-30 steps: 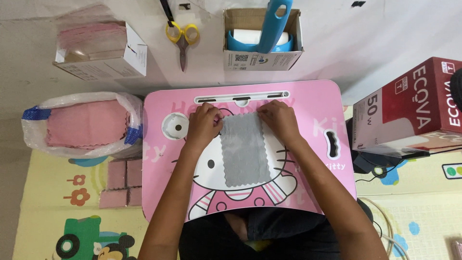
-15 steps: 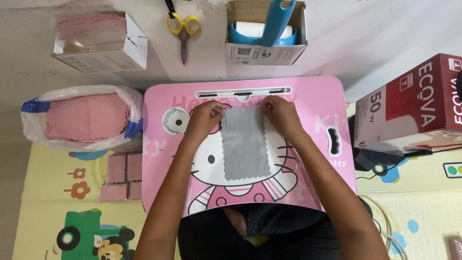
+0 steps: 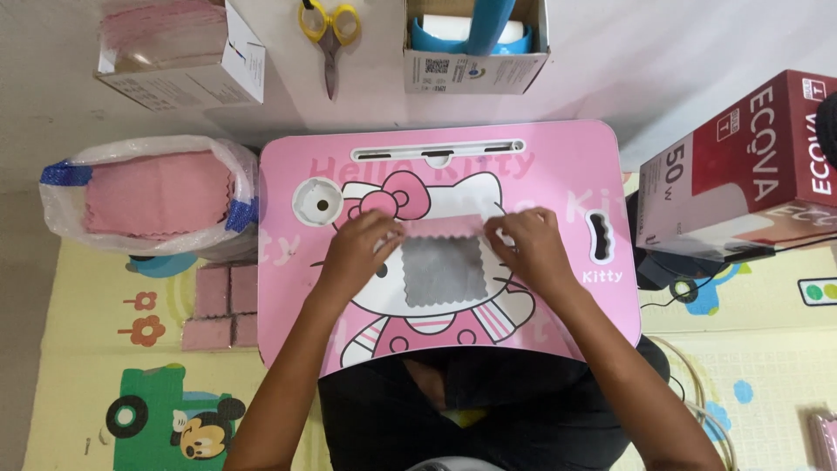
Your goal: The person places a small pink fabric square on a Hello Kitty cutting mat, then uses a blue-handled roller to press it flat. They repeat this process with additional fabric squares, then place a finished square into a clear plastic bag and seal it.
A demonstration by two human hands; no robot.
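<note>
Grey cloth [image 3: 443,272] with zigzag-cut edges is lying flat at the middle of the pink cartoon-printed surface [image 3: 558,166], its top strip folding over to show a pink underside. Left hand [image 3: 362,249] and right hand [image 3: 527,244] are pinching that fold's corners, fingertips partly hiding them. Scissors [image 3: 330,35] and cardboard boxes are being cut off by the top edge.

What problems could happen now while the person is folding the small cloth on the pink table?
Both hands, left hand and right hand, pinch only the top edge of the grey cloth, whose pink underside shows in the folded strip. The fold might land crooked, so the scalloped edges may not meet. The cloth could also slide on the glossy pink lap table, since nothing pins its lower edge.
</note>
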